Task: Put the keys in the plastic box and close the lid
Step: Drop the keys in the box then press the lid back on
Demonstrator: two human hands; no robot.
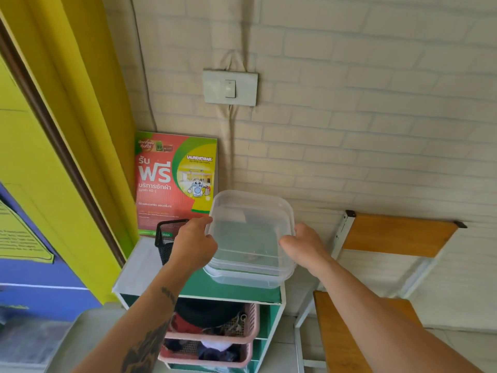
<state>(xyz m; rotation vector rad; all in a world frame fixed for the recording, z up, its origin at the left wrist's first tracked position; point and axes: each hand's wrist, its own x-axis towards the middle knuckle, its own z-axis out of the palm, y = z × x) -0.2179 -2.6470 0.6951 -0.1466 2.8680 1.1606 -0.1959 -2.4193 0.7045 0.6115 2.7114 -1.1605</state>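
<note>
Green-topped white shelf unit (150, 267) by brick-pattern wall; left hand (195, 244) and right hand (302, 244) fingers clasp clear square plastic lid (250, 230) over clear plastic box (242, 279).

clear glossy plastic box (250, 275); black wire-mesh basket (166, 238); wooden chair (398, 235)

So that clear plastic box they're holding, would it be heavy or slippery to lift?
Probably light: the plastic box looks thin-walled and see-through, with only something small and dark inside. Its smooth sides might be slippery, which may be why the left hand and right hand flank it. The lid likely flexes.
</note>
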